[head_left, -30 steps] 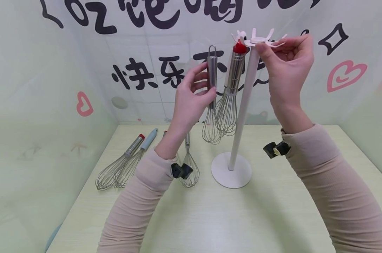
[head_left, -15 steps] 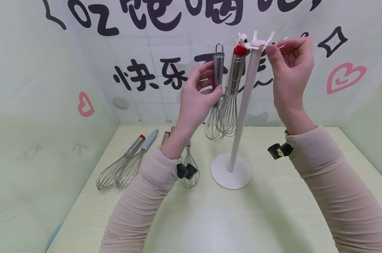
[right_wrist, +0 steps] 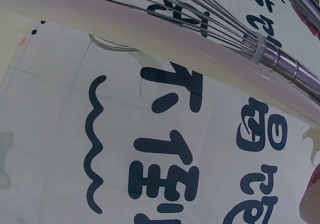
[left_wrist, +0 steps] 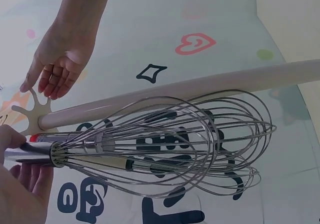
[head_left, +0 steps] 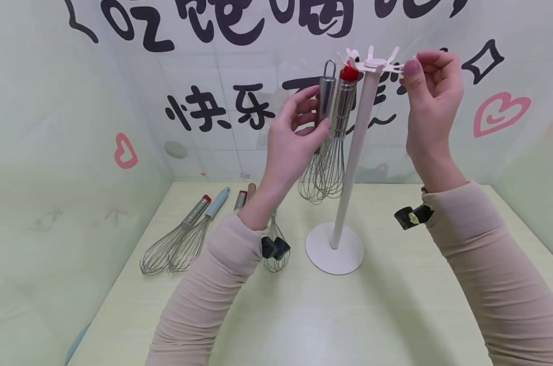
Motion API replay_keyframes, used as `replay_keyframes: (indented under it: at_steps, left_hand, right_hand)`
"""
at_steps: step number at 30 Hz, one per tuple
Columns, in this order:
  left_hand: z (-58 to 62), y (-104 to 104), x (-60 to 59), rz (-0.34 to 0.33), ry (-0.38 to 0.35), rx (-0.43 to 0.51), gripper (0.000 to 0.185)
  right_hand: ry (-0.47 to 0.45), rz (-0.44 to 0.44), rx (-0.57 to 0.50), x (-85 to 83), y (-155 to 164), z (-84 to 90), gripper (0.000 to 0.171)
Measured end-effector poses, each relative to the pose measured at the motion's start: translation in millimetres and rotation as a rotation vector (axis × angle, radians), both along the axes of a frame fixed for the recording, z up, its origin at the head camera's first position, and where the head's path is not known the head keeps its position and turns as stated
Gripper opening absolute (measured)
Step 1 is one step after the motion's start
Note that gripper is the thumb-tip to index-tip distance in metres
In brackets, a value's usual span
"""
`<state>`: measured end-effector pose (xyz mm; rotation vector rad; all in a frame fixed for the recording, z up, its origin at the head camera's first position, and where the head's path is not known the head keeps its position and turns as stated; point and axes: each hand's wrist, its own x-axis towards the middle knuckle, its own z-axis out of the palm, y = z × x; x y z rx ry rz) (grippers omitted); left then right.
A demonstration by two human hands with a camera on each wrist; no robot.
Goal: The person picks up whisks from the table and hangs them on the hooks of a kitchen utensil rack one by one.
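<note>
My left hand point(head_left: 295, 127) grips a whisk point(head_left: 327, 91) by its steel handle, with the wire loop at the handle's end pointing up. This handle stands just left of a red-topped whisk point(head_left: 348, 96), which hangs from a white stand point(head_left: 356, 147) with a ring of hooked arms at its top. In the left wrist view, a cream handle point(left_wrist: 112, 162) of another whisk shows behind the held one's wires. My right hand point(head_left: 434, 96) pinches one arm at the right side of the stand's top between thumb and fingers.
On the table's left lie a whisk with a red end point(head_left: 196, 211) and one with a blue handle point(head_left: 217, 203). Several more whisks lie partly hidden behind my left forearm, among them a brown handle point(head_left: 251, 189). The stand's round base point(head_left: 315, 249) rests mid-table; a lettered wall is behind.
My left hand has moved right with the whisk, close up to the red-topped whisk. My right hand has shifted right, from near the stand's centre to an arm's outer end.
</note>
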<state>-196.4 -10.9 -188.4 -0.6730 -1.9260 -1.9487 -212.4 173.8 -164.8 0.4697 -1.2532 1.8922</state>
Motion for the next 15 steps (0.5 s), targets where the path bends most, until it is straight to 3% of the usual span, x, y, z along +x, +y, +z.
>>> replay_keyframes:
  at_steps: [4,7,10,15]
  left_hand:
    - [0.0,1.8,0.5,-0.005,0.004,0.016,0.047]
    - [-0.5,2.9,0.5,-0.008,0.009,0.022,0.045]
    - [-1.5,3.8,0.1,-0.012,0.017,0.027,0.045]
    - [-2.8,4.5,-0.6,-0.011,0.027,0.032,0.045]
  right_hand:
    - [-0.064,0.023,-0.028,-0.6,2.8,-0.2,0.056]
    - [-0.094,0.028,-0.012,-0.7,3.0,-0.4,0.065]
    - [-0.101,0.012,0.035,-0.5,2.2,-1.5,0.056]
    - [-0.118,0.015,0.06,-0.2,0.3,-1.8,0.024]
